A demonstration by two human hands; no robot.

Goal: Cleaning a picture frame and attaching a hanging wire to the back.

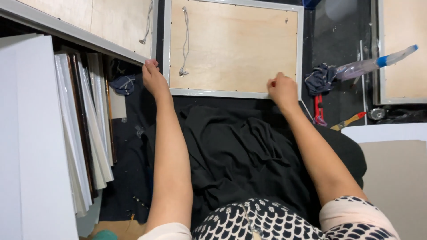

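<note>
The left hand (153, 80) lies with fingers curled against the frame's (233, 49) near left corner, touching its pale rim; whether it pinches the rim or only presses on it cannot be told; the right hand (282, 91) rests on the near edge toward the right corner, fingers folded loosely over the rim, thumb side inward.

Head view: the frame lies face down on a dark surface straight ahead of the person, its plywood back up, a grey-white border all round; a cord (184, 42) hangs down the back near the left side; a black cloth (240, 146) is bunched between the forearms, just below the frame's near edge; left of the left arm stands a stack of boards (84, 129) on edge, white and dark, beside a broad white panel (26, 142); a second frame (89, 26) lies at upper left, a third (400, 53) at the right edge; right of the right hand sit a dark rag (321, 78), a spray bottle (376, 64) with a blue collar lying tilted, red pliers (318, 109) and a brush (349, 121) with a yellow handle.
</note>
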